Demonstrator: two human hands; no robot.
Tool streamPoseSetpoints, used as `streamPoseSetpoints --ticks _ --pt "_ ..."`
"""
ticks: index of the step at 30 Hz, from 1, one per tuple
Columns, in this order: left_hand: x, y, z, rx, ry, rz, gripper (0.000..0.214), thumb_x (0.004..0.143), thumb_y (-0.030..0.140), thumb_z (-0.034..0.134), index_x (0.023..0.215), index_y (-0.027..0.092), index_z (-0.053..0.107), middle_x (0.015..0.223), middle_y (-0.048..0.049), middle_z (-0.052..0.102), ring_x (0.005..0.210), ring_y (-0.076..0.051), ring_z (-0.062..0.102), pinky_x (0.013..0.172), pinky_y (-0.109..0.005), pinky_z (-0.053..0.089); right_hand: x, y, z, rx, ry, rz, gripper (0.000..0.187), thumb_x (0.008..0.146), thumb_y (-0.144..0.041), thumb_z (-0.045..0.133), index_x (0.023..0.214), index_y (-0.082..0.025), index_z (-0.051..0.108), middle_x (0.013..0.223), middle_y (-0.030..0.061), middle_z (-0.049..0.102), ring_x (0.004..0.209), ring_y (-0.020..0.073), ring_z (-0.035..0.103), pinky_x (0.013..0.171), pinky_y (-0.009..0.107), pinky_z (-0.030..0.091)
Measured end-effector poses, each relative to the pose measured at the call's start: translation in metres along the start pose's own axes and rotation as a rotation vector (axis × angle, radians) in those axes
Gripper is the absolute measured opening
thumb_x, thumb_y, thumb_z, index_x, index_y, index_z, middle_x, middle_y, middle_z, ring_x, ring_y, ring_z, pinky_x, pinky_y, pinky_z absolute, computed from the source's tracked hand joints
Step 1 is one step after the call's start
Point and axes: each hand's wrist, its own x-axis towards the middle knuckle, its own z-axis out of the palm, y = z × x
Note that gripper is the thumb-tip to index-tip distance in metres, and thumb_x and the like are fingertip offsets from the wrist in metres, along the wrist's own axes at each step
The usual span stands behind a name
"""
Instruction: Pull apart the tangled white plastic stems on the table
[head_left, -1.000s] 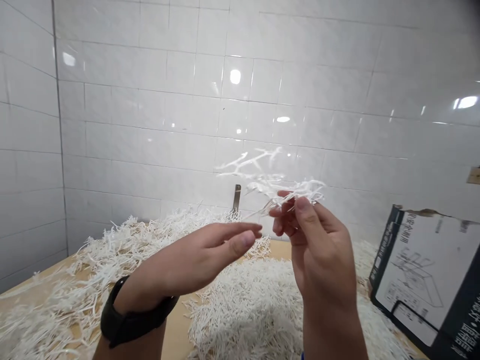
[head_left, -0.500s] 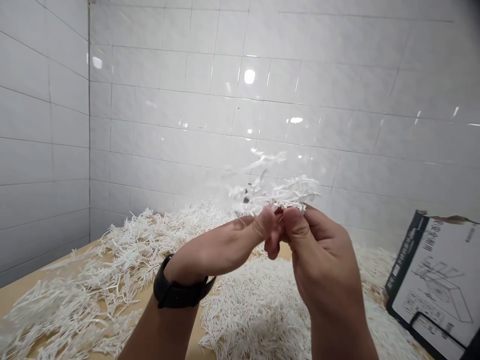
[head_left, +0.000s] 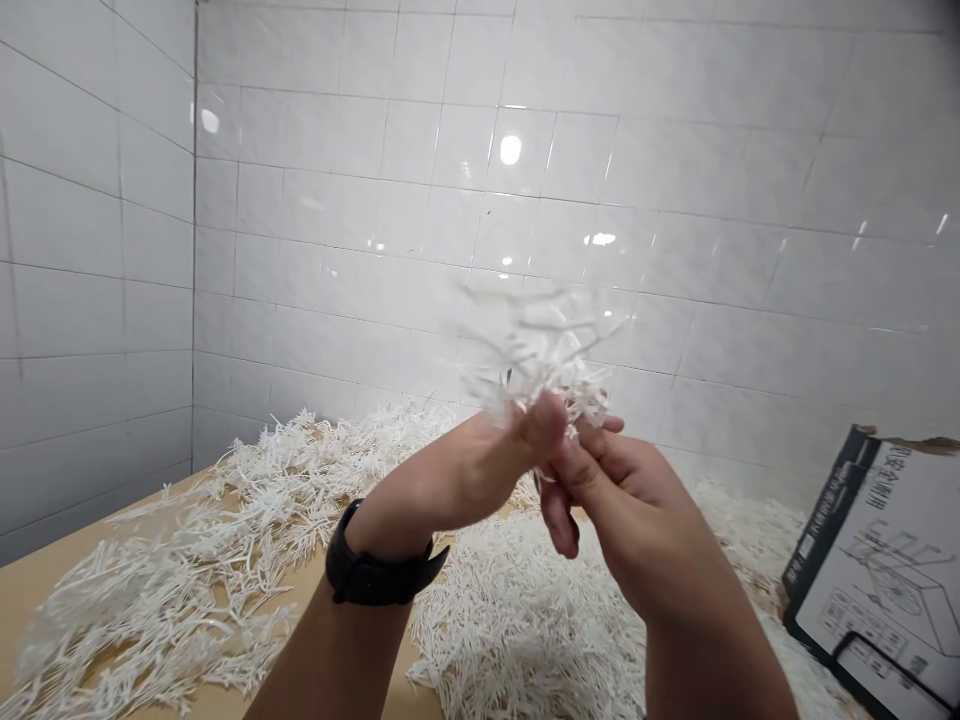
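Note:
A bunch of thin white branched plastic pieces point(head_left: 555, 355), blurred by motion at its top, sticks up from between my two hands. My left hand point(head_left: 480, 460), with a black band point(head_left: 375, 565) on its wrist, is closed on the bunch, thumb raised against it. My right hand point(head_left: 630, 490) pinches the lower end of the bunch, its thumb touching the left hand's fingers. Some fingertips are hidden behind the bunch. Below both hands lies a heap of short white plastic pieces point(head_left: 525, 620).
Longer branched white pieces point(head_left: 225, 560) spread over the tan tabletop point(head_left: 172, 505) on the left. A printed box point(head_left: 885, 560) stands tilted at the right, with a black curved rod-like item point(head_left: 892, 670) in front. White tiled walls point(head_left: 360, 230) close off the back and left.
My hands have come closer together and overlap more at the fingers. The bunch has swung to a more upright position. The whole view has shifted slightly.

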Motion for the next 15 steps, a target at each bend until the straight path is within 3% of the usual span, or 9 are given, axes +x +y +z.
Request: streamPoseSetpoints --ticks 3,5,11,15 --pt "0.003 -0.005 0.001 -0.092 0.018 -0.118 0.077 0.089 0.069 0.016 0.110 0.017 0.068 0.064 -0.0067 0.070 0.071 -0.019 0.069 0.077 -0.033 0.055 0.001 0.000 0.005 -0.026 -0.083 0.073 0.043 0.091 -0.051 0.050 0.063 -0.019 0.059 0.045 -0.0015 0.053 0.044 0.0110 0.048 0.045 0.024 0.041" --pt "0.005 -0.010 0.000 -0.175 -0.003 -0.159 0.081 0.089 0.071 0.016 0.115 0.012 0.066 0.063 -0.0077 0.069 0.060 -0.017 0.067 0.061 -0.027 0.054 0.001 0.002 0.006 -0.051 -0.114 0.086 0.044 0.092 -0.051 0.049 0.065 -0.018 0.061 0.050 0.0001 0.056 0.049 0.0114 0.051 0.049 0.025 0.043" --pt "0.009 -0.015 -0.001 -0.229 0.079 -0.076 0.067 0.091 0.066 0.026 0.125 0.020 0.061 0.108 -0.0117 0.071 0.076 -0.018 0.069 0.047 -0.020 0.044 0.006 0.009 0.005 -0.063 -0.073 0.094 0.039 0.085 -0.056 0.058 0.084 -0.017 0.064 0.066 0.0013 0.060 0.056 0.0116 0.051 0.050 0.025 0.042" --pt "0.011 -0.015 -0.002 -0.245 0.036 -0.085 0.065 0.090 0.067 0.029 0.130 0.024 0.057 0.125 -0.0108 0.065 0.078 -0.017 0.068 0.045 -0.019 0.042 0.011 0.016 0.007 -0.032 -0.101 0.083 0.041 0.087 -0.054 0.055 0.071 -0.017 0.059 0.058 -0.0011 0.052 0.054 0.0107 0.047 0.052 0.025 0.039"
